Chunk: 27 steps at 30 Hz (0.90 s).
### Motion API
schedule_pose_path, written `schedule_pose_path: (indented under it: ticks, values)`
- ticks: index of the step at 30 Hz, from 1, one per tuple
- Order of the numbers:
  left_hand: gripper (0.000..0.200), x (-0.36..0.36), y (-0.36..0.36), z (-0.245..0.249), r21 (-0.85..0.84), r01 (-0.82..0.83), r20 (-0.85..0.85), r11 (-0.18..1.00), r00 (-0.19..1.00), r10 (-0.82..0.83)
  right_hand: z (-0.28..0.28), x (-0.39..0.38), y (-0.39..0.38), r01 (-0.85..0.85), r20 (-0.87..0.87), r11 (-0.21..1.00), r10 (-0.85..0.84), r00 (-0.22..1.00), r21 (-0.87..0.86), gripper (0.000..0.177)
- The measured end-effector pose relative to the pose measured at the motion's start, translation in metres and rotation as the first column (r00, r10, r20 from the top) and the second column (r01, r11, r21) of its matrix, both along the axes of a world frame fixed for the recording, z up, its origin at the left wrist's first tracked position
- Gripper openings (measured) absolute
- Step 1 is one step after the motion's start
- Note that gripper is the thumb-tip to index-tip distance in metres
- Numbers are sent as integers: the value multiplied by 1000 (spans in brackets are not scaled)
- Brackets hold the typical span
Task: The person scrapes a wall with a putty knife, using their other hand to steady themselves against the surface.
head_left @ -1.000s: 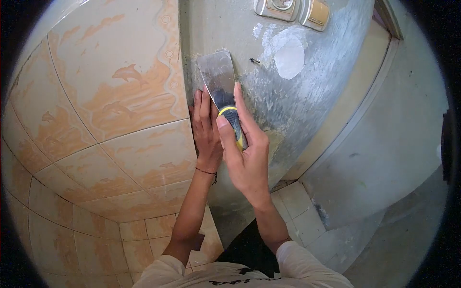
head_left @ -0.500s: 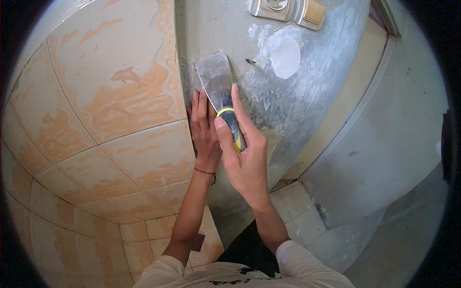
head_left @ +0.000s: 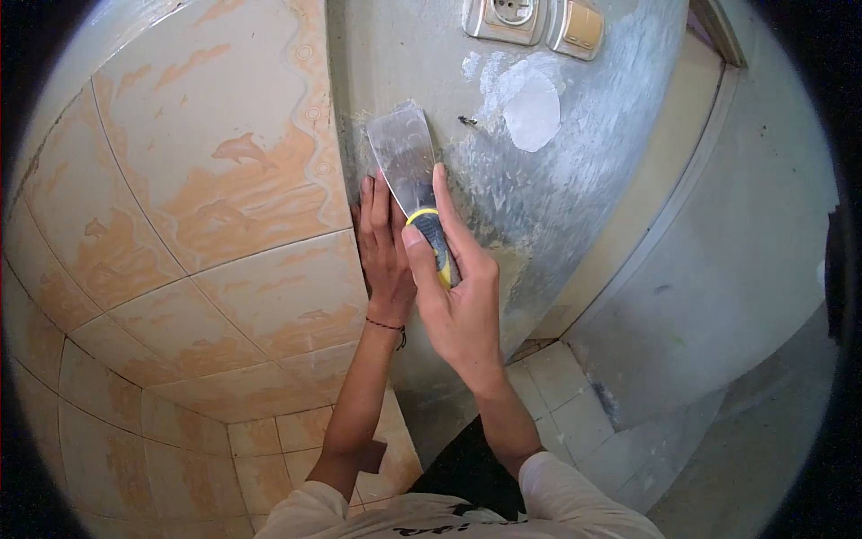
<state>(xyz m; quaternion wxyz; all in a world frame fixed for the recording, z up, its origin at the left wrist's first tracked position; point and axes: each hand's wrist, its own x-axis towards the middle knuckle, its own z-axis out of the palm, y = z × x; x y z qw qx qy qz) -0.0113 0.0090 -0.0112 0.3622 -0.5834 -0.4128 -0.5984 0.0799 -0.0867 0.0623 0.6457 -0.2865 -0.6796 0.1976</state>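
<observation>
Mottled grey wall (head_left: 584,180), roughly scuffed, adjoining glazed dolphin-patterned tiles (head_left: 171,171). Right hand (head_left: 467,292), curled around a putty knife's grip, index finger extended; left hand (head_left: 386,265), opened flat near the tile edge, nothing visibly grasped. Putty knife (head_left: 404,160), before the wall, its long axis running up and slightly leftward from the right hand, the nearer at the handle; thin, flared metal blade, ridged yellow-and-grey handle.

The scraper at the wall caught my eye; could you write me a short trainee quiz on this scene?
1. Multiple choice: which hand grips the scraper?
A) left B) right C) both
2. True or false: the white patch is below the wall socket.
3. Fill in: the thin dark bracelet is on the ____ wrist.

Key: 1. B, the right hand; 2. True; 3. left
</observation>
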Motion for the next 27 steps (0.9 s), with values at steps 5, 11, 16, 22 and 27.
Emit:
schedule_pose_path:
  ticks: [5, 11, 16, 22, 27]
  values:
    - [46, 1, 1, 1, 31, 13, 1, 999, 1000, -13, 3, -1, 1, -19, -19, 1000, 19, 1000, -14, 54]
    - [46, 0, -1, -2, -6, 63, 13, 998, 998, -63, 0, -2, 3, 4, 1, 1000, -4, 1000, 22, 53]
    - [46, -1, 0, -5, 3, 63, 7, 998, 998, -63, -2, -2, 2, 20, 28, 1000, -20, 999, -5, 53]
    - [47, -4, 1, -9, -49, 69, 13, 996, 998, -69, 2, -5, -3, 31, 3, 999, -31, 1000, 9, 53]
    - [47, 2, 5, -7, 22, 148, 77, 989, 986, -150, 6, -6, -6, 35, -8, 999, -35, 999, -6, 53]
